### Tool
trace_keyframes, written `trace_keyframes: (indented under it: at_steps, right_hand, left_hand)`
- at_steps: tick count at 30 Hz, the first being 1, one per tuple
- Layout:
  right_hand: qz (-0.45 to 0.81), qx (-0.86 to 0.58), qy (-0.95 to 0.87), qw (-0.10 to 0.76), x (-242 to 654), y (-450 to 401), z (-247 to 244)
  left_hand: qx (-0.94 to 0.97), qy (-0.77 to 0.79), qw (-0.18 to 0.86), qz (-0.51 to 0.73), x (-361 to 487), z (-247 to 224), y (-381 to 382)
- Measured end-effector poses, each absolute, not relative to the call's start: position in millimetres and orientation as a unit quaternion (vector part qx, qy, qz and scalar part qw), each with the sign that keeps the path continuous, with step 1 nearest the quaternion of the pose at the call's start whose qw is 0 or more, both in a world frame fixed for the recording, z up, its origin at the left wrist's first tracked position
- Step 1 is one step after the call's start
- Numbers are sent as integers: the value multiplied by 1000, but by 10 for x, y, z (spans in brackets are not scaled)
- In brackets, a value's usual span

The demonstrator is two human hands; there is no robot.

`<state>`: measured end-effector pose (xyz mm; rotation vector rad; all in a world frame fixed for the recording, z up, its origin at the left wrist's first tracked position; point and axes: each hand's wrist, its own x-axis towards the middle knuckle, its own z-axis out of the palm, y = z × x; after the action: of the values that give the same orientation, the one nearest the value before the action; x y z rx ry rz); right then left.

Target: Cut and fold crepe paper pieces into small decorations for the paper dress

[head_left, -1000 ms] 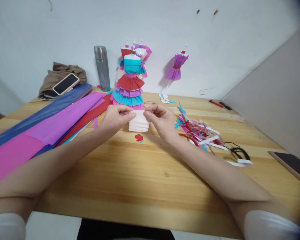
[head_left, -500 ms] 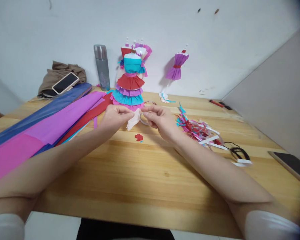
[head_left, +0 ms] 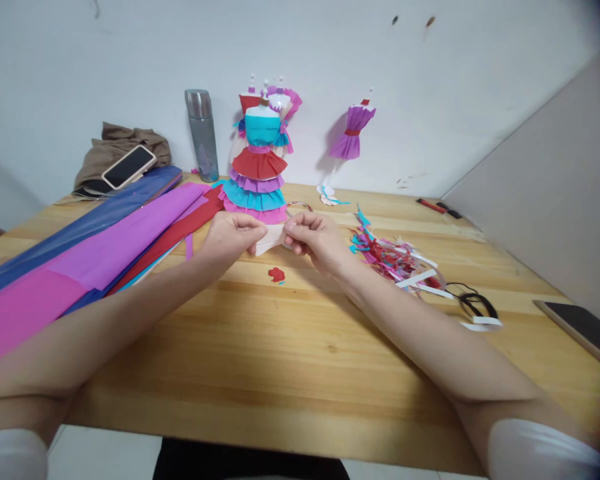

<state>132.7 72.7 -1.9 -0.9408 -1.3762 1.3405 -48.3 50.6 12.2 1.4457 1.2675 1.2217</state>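
Between my hands is a small pale pink piece of crepe paper [head_left: 271, 241], held above the table. My left hand [head_left: 234, 233] pinches its left end between thumb and fingers. At the other end, my right hand [head_left: 314, 237] grips the paper in the same way. Just behind stands a small dress form [head_left: 263, 153] in a tiered paper dress of turquoise, red, purple and pink. A ring-shaped thing lies partly hidden behind my right hand. Below the paper, a little red scrap [head_left: 277, 275] rests on the wood.
Long crepe paper sheets [head_left: 125, 233] lie at left, near a phone [head_left: 129, 167] on brown cloth and a grey flask [head_left: 203, 137]. To the right are a heap of paper shreds [head_left: 387, 257], a black cord [head_left: 477, 307] and another phone [head_left: 580, 330]. A purple-dressed form [head_left: 353, 133] stands behind.
The crepe paper piece now looks stretched flatter between my hands, where it was bunched and hanging before. My right hand has shifted slightly down. The table items stay put.
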Motion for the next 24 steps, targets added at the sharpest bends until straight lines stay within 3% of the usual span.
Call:
trace_keyframes:
  at_steps: [12, 24]
  right_hand:
    - [532, -334, -559, 541, 1309, 725, -110]
    - [548, -333, -537, 548, 1283, 716, -150]
  left_hand:
    - [491, 432, 514, 555, -446, 63, 442]
    - [473, 442, 509, 567, -424, 62, 489]
